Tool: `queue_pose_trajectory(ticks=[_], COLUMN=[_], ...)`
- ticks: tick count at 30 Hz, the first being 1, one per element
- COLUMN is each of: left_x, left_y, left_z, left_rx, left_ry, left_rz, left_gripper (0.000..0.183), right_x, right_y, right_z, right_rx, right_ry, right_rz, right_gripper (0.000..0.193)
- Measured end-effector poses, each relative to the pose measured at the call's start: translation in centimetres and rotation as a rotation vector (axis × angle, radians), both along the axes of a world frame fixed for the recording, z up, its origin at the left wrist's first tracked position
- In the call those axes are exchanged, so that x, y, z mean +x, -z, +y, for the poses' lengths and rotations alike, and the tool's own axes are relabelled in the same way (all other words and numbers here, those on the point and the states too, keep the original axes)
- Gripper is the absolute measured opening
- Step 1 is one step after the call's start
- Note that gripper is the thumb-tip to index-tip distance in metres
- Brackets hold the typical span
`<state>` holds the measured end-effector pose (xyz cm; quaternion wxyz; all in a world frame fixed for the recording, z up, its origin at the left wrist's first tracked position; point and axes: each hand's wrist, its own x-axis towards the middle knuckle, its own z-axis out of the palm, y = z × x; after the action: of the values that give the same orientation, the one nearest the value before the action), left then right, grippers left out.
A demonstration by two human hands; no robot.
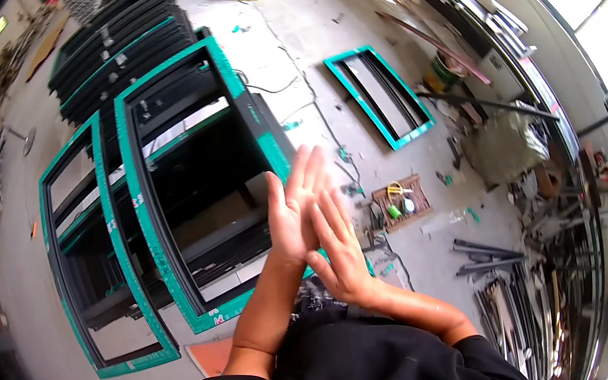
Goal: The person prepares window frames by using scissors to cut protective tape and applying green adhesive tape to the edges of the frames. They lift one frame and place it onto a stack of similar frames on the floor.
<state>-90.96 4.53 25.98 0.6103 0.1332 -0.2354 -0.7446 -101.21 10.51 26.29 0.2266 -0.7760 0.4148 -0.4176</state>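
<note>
My left hand (293,211) is raised in front of me with its palm showing and fingers stretched out, slightly blurred. Against its side lies my right hand (341,255), fingers also straight, overlapping the left palm's edge. Neither holds anything. Just beyond and left of them stands a large window frame (141,205) with green film on its edges and dark inner profiles. A second green-edged frame (119,247) is beside it, farther left.
Behind these frames is a stack of dark frames (119,60). A small green frame (417,127) lies on the floor at the right. Nearer is a brown tray (421,208) with tape and small items. Metal profiles (507,309) lie along the right side; a cable (315,103) crosses the floor.
</note>
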Motion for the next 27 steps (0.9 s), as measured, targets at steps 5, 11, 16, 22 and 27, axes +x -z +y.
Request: queue_pose_trajectory(ticks=[5,11,16,22,27], left_x=[-3.1,-0.9,5.0,7.7,6.1], left_y=[-1.1,1.6,5.0,10.8,14.4], left_z=[1.3,1.6,2.7,5.3,6.8], left_rx=[0.186,0.116,0.317,0.551,0.512], left_ry=[0.261,0.198,-0.002,-0.078,0.025], left_rz=[0.149,-0.257,-0.453,-0.709,-0.868], left_gripper=[0.07,0.055,0.038,0.026,0.02], right_x=[-4.9,-11.8,-16.6,-17.0,-19.4], right_y=[1.6,-5.0,-9.2,-16.5,-17.2], right_z=[-6.7,-4.7,-0.9,3.0,4.1], right_rx=[-0.057,-0.005,-0.229,-1.066,-1.469], right_ry=[0.369,0.525,0.334,0.657,0.589], right_rz=[-0.22,-0.505,-0.751,-0.553,-0.314], right_gripper=[0.03,0.024,0.073,0.039,0.036])
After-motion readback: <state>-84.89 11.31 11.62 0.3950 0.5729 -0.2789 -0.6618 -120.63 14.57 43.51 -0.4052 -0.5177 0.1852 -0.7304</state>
